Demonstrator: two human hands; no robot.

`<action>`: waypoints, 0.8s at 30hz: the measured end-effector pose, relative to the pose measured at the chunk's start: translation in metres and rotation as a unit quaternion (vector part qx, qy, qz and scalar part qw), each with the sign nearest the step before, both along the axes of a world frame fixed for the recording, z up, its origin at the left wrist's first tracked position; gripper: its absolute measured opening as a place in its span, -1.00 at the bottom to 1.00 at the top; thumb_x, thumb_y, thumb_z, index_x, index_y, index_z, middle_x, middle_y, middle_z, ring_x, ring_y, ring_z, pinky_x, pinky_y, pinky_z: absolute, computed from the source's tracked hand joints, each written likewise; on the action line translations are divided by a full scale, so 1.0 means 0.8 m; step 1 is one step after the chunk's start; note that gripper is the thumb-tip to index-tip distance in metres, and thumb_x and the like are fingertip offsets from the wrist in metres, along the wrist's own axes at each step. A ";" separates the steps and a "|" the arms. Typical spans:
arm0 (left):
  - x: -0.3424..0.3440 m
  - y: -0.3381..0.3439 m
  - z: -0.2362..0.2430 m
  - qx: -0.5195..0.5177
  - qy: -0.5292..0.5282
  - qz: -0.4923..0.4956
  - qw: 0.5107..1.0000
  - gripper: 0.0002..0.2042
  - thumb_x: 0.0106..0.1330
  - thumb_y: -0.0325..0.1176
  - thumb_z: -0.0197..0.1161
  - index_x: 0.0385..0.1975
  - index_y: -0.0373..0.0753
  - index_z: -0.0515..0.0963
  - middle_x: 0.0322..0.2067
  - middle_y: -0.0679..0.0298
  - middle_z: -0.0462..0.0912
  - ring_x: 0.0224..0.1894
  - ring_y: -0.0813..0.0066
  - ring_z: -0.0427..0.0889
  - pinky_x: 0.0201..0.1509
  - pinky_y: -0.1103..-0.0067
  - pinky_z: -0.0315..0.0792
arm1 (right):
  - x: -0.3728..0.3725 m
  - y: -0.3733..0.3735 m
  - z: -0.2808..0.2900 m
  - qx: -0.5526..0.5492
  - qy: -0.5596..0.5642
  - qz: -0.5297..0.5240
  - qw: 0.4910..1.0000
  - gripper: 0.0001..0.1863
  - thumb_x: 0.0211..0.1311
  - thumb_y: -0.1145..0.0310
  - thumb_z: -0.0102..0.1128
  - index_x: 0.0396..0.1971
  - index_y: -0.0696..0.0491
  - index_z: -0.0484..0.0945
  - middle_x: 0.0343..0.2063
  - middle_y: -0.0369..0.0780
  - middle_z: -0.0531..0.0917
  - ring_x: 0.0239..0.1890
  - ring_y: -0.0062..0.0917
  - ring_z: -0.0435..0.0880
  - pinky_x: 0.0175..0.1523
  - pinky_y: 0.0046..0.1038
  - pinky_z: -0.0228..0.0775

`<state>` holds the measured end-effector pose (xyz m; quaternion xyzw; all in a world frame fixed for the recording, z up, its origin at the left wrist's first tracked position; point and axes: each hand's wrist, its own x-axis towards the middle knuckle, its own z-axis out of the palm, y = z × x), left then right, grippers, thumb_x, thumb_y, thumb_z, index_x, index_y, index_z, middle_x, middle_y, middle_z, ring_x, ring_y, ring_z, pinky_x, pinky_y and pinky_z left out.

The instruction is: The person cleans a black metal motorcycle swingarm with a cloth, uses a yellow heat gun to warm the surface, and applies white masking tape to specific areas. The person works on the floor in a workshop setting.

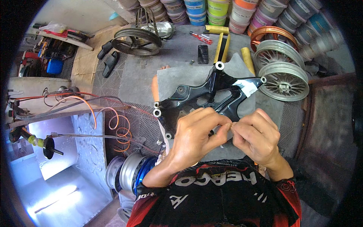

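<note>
Over my lap, on a grey sheet [170, 77], lies a glossy black branched metal part [217, 85] that looks like a motorcycle swingarm, with bare metal rings at its ends. A pale strip [248, 87] is stuck across its right arm. My left hand [196, 130] is closed, thumb and forefinger pinched, just above the part's near edge. Against its fingertips, my right hand [257, 134] pinches in the same way. Whatever is between the fingertips is too small to make out.
Motorcycle wheels stand at the right [283, 81] and at the back left [138, 41]. A phone [203, 55] and yellow rolls [247, 60] lie beyond the part. Stacked paint tubs [217, 9] line the back. Orange coiled hose [121, 134] hangs at left, near a spray booth [89, 140].
</note>
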<state>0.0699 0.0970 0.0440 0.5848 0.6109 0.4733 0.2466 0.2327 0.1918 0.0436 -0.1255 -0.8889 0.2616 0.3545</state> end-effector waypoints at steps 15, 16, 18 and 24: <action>-0.015 0.000 -0.003 -0.101 -0.099 -0.054 0.989 -0.93 0.17 -0.53 0.32 -0.38 -0.36 0.61 -0.40 0.21 0.64 -0.36 0.52 0.60 -0.27 0.61 0.45 | 0.007 0.004 -0.019 0.035 0.036 0.040 0.998 -0.72 -0.23 0.54 0.35 -0.38 0.16 0.60 -0.41 -0.19 0.58 -0.36 -0.35 0.61 -0.31 -0.40 0.50; -0.014 0.000 -0.004 -0.107 -0.102 -0.054 0.988 -0.93 0.18 -0.53 0.31 -0.37 -0.36 0.61 -0.39 0.21 0.64 -0.34 0.54 0.60 -0.26 0.62 0.45 | 0.007 0.005 -0.021 0.036 0.045 0.061 0.996 -0.73 -0.23 0.54 0.35 -0.39 0.16 0.60 -0.41 -0.19 0.57 -0.36 -0.34 0.61 -0.30 -0.40 0.51; -0.014 -0.002 -0.008 -0.124 -0.142 -0.051 0.981 -0.92 0.21 -0.54 0.30 -0.34 -0.38 0.60 -0.35 0.24 0.63 -0.31 0.58 0.59 -0.24 0.64 0.44 | 0.008 0.009 -0.026 0.038 0.062 0.102 0.992 -0.73 -0.24 0.54 0.35 -0.40 0.15 0.59 -0.39 -0.19 0.56 -0.36 -0.34 0.61 -0.27 -0.39 0.53; -0.013 -0.005 -0.010 -0.177 -0.329 -0.079 0.924 -0.81 0.24 -0.61 0.26 -0.16 -0.41 0.53 -0.25 0.28 0.58 -0.23 0.66 0.55 -0.21 0.70 0.42 | 0.010 0.011 -0.036 -0.004 0.088 0.148 0.985 -0.76 -0.21 0.59 0.34 -0.42 0.16 0.56 -0.34 -0.16 0.54 -0.31 -0.31 0.62 -0.22 -0.34 0.55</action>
